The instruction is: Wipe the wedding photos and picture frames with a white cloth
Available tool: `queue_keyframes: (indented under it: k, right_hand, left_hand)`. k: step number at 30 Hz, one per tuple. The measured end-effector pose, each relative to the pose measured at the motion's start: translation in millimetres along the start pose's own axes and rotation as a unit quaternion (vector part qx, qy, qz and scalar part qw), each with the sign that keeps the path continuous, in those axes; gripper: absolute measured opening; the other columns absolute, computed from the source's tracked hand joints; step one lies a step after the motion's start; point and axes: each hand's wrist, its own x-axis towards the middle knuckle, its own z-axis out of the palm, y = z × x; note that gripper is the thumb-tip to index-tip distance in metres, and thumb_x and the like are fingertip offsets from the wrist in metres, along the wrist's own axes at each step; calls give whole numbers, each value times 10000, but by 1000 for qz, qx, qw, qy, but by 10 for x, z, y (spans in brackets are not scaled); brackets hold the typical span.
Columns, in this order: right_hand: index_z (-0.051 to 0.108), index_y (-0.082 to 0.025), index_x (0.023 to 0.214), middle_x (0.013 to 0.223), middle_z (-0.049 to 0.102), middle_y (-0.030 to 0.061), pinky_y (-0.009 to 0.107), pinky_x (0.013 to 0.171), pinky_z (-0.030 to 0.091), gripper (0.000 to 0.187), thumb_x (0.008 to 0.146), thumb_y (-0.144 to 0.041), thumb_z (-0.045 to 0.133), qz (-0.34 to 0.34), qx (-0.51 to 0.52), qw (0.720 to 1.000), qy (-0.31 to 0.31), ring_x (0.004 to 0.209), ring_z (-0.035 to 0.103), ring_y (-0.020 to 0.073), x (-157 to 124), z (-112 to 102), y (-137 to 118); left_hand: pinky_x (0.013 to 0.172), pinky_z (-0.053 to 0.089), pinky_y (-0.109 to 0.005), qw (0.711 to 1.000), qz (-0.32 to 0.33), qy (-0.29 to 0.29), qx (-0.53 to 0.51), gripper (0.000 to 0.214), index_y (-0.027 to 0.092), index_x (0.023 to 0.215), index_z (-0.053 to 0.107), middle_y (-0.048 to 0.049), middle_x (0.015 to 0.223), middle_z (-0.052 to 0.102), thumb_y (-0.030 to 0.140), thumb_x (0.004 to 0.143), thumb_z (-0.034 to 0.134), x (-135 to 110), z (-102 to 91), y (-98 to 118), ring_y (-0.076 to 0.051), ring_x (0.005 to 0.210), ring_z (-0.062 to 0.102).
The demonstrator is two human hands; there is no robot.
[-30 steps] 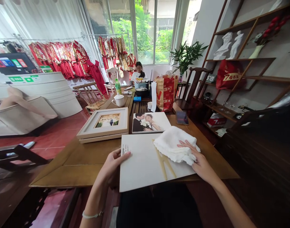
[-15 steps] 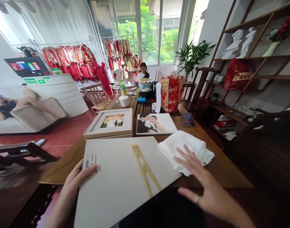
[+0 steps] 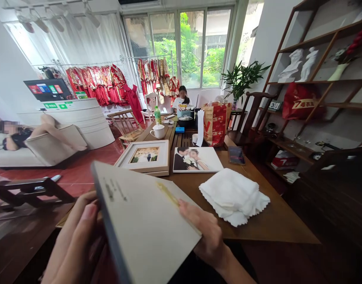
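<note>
I hold a large white hardcover album (image 3: 142, 221) tilted up toward me, off the wooden table (image 3: 275, 221). My left hand (image 3: 74, 240) grips its left edge, fingers curled round the spine side. My right hand (image 3: 204, 232) holds its right edge, fingers over the cover near a pale yellow mark. A folded white cloth (image 3: 232, 195) lies on the table to the right of the album, untouched. Behind it lie a wedding photo print (image 3: 197, 159) and a framed photo (image 3: 145, 157).
A white teapot (image 3: 158, 131), a red gift bag (image 3: 214, 122) and a small card (image 3: 236, 155) stand farther along the table, where a person sits at the far end. Wooden shelves line the right wall. A dark chair is at my left; another person lies on a sofa.
My right hand left the cloth and took the album's right edge. Both hands lifted the album from the table and tilted it up and left. The cloth stays on the table.
</note>
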Motion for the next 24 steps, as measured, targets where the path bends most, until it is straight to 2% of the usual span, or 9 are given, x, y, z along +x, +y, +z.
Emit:
queue_keyframes:
  k: [3,5,8,10,12,15,18,21,24]
  right_hand:
    - [525,-204,1275,1174,660,89,363,836,569,440,854,-107,444,73,4,991,110,1039,642,236,111,-53,-25]
    - [664,-160,1061,1009,724,102,333,737,594,264,808,-165,593,156,-27,962,223,860,700,247,188,-108,-50]
    - [698,-116,902,910,734,99,345,722,590,249,677,-201,759,297,-26,859,416,769,698,243,318,-247,-89]
    - [672,-112,1012,1015,707,95,394,811,563,373,669,-221,768,349,36,787,507,872,678,252,395,-385,-108]
    - [637,-142,1114,1104,673,78,417,870,535,488,652,-216,776,376,92,731,562,955,651,255,423,-548,-118]
    - [632,-170,1141,1118,665,65,407,878,532,592,577,-197,810,428,128,678,583,977,637,257,315,-788,-119]
    - [640,-168,1131,1069,684,59,386,868,543,596,563,-212,818,487,143,652,563,927,649,238,72,-948,-120]
    - [629,-181,1151,1032,700,37,335,867,549,603,581,-227,820,523,149,643,539,884,663,202,-179,-1001,-128]
    - [603,-199,1190,1040,702,30,296,845,558,651,579,-230,828,548,166,636,517,900,666,194,-351,-980,-142]
  left_hand:
    - [582,553,-284,991,57,-45,-112,397,220,962,582,-70,1047,692,573,802,497,-71,237,152,-228,735,700]
    - [640,555,-283,983,100,-85,-131,342,213,996,583,-78,1093,672,505,831,514,-44,387,172,-213,753,709]
    - [714,555,-313,972,127,-167,-106,332,177,990,592,-87,1026,681,440,788,599,179,653,74,-234,829,707]
    - [769,545,-336,965,137,-210,-78,309,159,984,585,-105,986,694,408,800,572,416,922,-24,-232,877,696]
    - [803,524,-313,960,168,-222,41,215,156,953,592,-109,985,701,312,830,511,667,1276,-103,-208,911,682]
    - [856,482,-332,953,159,-225,126,164,150,912,617,-131,1018,693,220,765,599,972,1862,-167,-242,966,654]
    - [936,396,-460,947,119,-200,221,363,102,961,605,-240,1133,626,267,661,726,1134,2331,-215,-389,1155,527]
    - [935,335,-569,935,77,-178,296,722,44,1104,540,-353,1258,490,392,536,818,1216,2574,-278,-511,1246,374]
    - [929,342,-561,917,79,-205,332,841,49,1149,530,-365,1277,464,481,491,826,1318,2648,-316,-523,1266,343]
